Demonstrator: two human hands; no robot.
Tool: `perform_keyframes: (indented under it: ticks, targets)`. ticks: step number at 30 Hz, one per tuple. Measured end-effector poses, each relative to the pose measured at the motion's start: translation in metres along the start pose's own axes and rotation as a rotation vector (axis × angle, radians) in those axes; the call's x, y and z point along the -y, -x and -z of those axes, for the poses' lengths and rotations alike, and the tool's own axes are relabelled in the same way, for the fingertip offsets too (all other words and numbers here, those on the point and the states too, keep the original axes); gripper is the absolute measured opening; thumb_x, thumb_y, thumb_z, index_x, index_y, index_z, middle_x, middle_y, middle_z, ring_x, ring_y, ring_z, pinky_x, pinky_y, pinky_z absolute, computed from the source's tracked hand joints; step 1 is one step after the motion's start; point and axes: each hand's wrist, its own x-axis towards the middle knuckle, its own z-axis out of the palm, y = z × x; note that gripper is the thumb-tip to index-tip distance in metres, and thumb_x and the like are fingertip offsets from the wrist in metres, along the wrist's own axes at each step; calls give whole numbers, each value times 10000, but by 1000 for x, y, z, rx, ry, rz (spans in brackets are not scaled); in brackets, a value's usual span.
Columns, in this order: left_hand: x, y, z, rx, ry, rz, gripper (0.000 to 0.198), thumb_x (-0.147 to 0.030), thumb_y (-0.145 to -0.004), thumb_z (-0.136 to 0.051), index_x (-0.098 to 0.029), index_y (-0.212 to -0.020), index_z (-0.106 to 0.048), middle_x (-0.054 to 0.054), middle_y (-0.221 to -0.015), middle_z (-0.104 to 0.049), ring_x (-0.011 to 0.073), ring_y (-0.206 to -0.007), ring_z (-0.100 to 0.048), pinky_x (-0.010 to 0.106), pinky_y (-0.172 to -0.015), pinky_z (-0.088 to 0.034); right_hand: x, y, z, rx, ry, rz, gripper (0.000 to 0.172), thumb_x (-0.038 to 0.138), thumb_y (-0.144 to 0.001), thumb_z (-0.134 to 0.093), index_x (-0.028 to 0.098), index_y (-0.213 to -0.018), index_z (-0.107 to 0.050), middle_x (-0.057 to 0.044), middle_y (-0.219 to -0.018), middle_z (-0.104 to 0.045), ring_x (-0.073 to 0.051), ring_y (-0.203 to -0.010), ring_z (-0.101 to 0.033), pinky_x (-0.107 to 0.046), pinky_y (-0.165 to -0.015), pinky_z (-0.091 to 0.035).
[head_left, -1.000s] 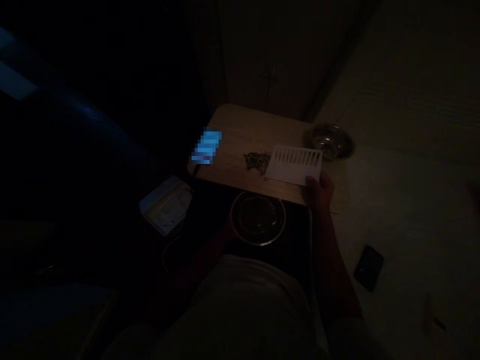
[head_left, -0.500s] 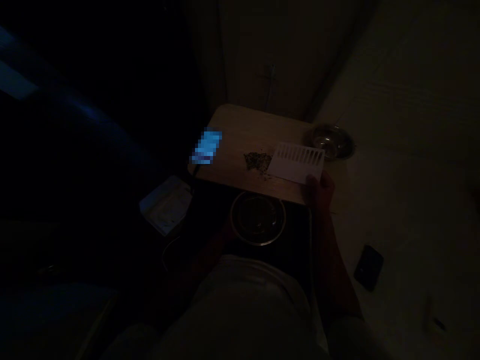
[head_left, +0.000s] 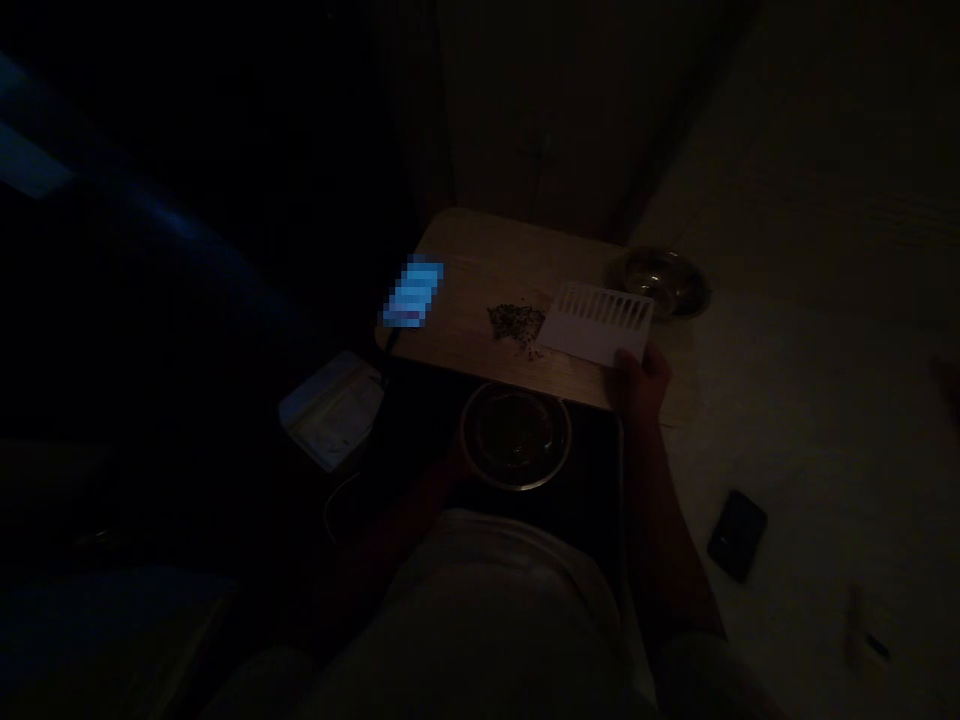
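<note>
My right hand grips the near right corner of a flat white plastic piece with a row of slots along its far side. Its left edge lies beside a small heap of dark, crumbly bits on a light wooden tabletop. Below the table's near edge, my left hand holds a round metal bowl by its left side. Darkness hides most of the left fingers. What lies inside the bowl is too dim to make out.
A lit, blurred-out screen rests at the table's left end. Another metal bowl stands near its right end. A pale, open box-like thing sits lower left, and a dark rectangular object lies on the pale surface at right.
The white slotted piece in my right hand has shifted slightly right, away from the dark bits. The left hand and bowl stay in place.
</note>
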Motion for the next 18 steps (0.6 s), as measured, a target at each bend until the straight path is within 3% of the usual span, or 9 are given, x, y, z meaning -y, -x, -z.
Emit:
perform_keyframes:
  ticks: [10,18]
  targets:
    - [-1,1,2,-1,20,29,546,-416,-928,-526,-138,-1394,-577,147,-1196,-723,319,-1279,-580,518,-1148,-371,2,0,0,28,1,0,244,315,-698,-751,162,-883,-709,-12,-823,-693,-156,-758,-592,-318,-759,-487]
    - [0,-2,3,-16,7,-12,516,-345,-949,-509,-138,-1421,-543,131,-1179,-733,285,-1277,-589,485,-1156,-373,2,1,0,15,-87,-33,278,326,-666,-761,167,-886,-701,-7,-819,-691,-156,-751,-598,-321,-755,-487]
